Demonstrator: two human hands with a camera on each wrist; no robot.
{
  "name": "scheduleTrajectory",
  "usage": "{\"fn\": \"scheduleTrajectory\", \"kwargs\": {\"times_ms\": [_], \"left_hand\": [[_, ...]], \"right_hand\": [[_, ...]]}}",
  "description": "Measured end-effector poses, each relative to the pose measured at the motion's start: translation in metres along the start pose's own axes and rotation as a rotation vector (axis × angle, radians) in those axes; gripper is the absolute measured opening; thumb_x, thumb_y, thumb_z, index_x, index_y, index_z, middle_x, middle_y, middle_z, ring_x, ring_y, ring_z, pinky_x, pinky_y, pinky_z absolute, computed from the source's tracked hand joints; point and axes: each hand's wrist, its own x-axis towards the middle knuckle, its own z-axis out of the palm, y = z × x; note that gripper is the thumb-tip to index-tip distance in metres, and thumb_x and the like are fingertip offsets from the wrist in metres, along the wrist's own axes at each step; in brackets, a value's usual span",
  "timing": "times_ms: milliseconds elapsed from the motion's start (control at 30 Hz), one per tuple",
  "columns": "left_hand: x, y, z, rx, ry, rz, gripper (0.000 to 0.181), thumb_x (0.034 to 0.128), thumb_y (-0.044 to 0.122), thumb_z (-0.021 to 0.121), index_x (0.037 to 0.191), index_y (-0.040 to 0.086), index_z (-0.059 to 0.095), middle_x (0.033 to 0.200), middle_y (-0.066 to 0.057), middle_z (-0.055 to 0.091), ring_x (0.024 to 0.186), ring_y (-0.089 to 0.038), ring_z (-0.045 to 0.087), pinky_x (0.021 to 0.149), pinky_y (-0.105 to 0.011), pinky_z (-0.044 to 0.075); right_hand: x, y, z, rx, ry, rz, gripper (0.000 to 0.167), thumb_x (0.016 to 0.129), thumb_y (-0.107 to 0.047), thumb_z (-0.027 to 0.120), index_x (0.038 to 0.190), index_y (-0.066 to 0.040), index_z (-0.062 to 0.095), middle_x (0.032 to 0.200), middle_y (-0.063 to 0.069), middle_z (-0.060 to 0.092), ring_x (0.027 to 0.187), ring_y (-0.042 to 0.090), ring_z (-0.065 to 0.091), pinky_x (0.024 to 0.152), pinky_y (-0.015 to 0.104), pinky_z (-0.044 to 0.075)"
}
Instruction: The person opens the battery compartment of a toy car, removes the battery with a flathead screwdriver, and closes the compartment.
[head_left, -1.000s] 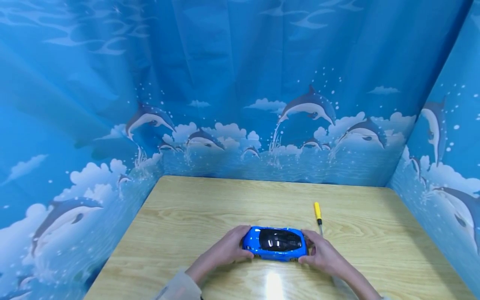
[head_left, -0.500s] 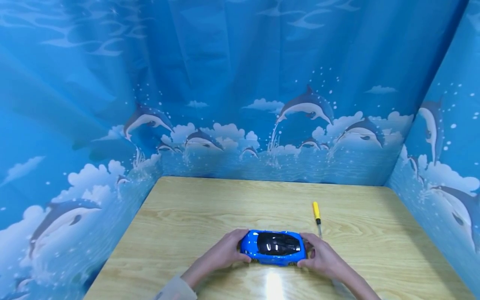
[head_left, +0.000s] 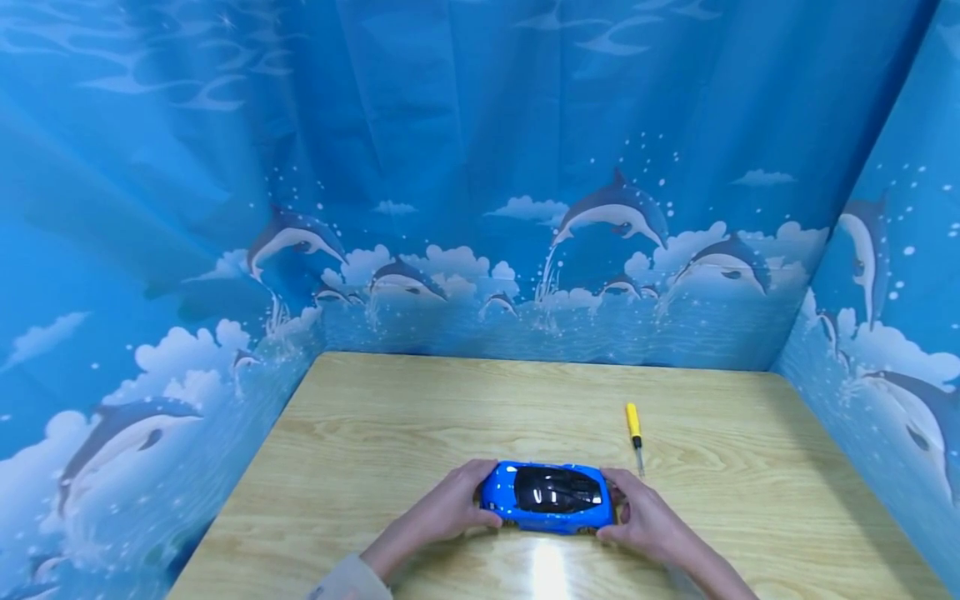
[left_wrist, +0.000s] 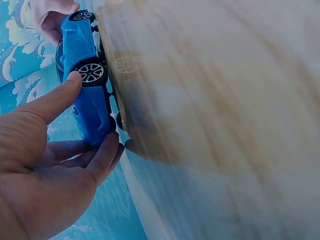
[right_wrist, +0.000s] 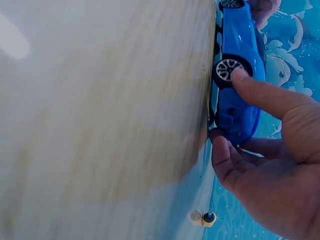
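Note:
A glossy blue toy car (head_left: 551, 492) with a black roof lies lengthwise across the front part of the wooden table (head_left: 420, 400). My left hand (head_left: 456, 502) grips its left end, and my right hand (head_left: 647, 515) holds the right end. In the left wrist view the thumb presses beside a silver-spoked wheel (left_wrist: 92, 73), with fingers curled around the end of the body. The right wrist view has the thumb against another wheel (right_wrist: 227, 70) and fingers bent under that end. Whether all the wheels touch the tabletop I cannot tell.
Beyond the right hand lies a screwdriver (head_left: 634, 427) with a yellow handle, its shaft pointing toward me. Blue curtains (head_left: 480, 167) printed with dolphins enclose the table at the back and both sides. A bright light reflection shows on the near tabletop.
Both hands and the toy car have shifted slightly toward me since a second ago. Over the last half second they hardly move. The screwdriver stays where it was.

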Motion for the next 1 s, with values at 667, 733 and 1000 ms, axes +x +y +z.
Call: {"fn": "scheduleTrajectory", "kwargs": {"times_ms": [667,733,1000], "left_hand": [[0.008,-0.003,-0.004,-0.052,-0.031,-0.023,0.084,0.0786,0.021,0.090,0.148,-0.004,0.050,0.146,-0.019,0.056,0.135,-0.036,0.052,0.116,-0.050,0.043],[0.010,-0.003,-0.007,-0.079,-0.040,-0.027,0.084,0.0794,0.021,0.090,0.149,-0.004,0.049,0.148,-0.019,0.054,0.134,-0.035,0.053,0.115,-0.048,0.045],[0.014,-0.002,-0.019,-0.218,-0.052,-0.013,0.085,0.0820,0.015,0.088,0.151,-0.007,0.044,0.148,-0.021,0.052,0.112,-0.029,0.067,0.094,-0.026,0.059]], "right_hand": [[0.002,-0.006,-0.003,-0.049,-0.019,0.021,0.087,0.072,-0.016,0.093,0.141,0.013,0.048,0.106,0.008,0.066,0.089,0.016,0.061,0.072,0.026,0.059],[0.002,-0.006,-0.005,-0.049,-0.024,0.005,0.086,0.073,-0.017,0.092,0.140,0.013,0.048,0.104,0.008,0.065,0.088,0.015,0.060,0.071,0.026,0.059],[0.008,-0.012,-0.012,-0.001,-0.013,-0.005,0.083,0.077,-0.017,0.091,0.141,0.014,0.047,0.106,0.012,0.067,0.083,0.012,0.062,0.069,0.025,0.059]]}}
